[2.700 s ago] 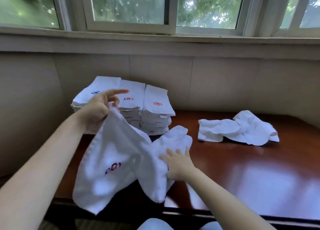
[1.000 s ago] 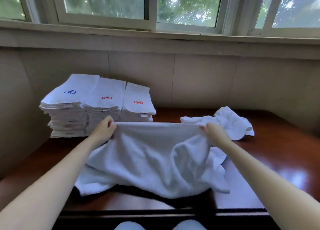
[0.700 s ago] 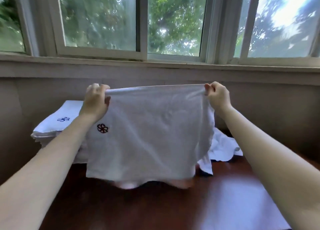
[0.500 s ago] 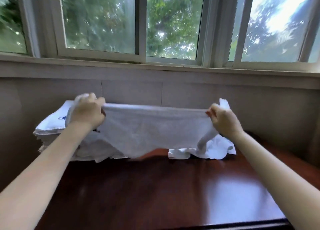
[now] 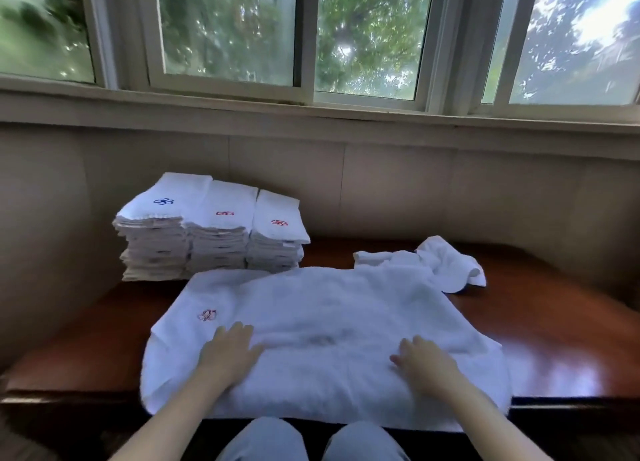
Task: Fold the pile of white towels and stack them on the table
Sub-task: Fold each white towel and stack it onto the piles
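Note:
A white towel (image 5: 329, 308) with a small red emblem near its left side lies spread flat on the dark wooden table (image 5: 554, 329), its near edge hanging over the table's front. My left hand (image 5: 230, 351) rests palm down on the towel's near left part, fingers straight. My right hand (image 5: 420, 362) presses flat on its near right part. Three stacks of folded white towels (image 5: 211, 232) stand side by side at the back left. A crumpled white towel (image 5: 446, 263) lies at the back right, partly under the spread towel's far edge.
A beige wall panel and a row of windows run behind the table. Bare table surface shows on the right and at the left of the spread towel. My knees (image 5: 311, 441) are just below the table's front edge.
The towel, held up taut by its top corners before, now lies flat on the table. Both hands have let go of the corners and rest flat on it.

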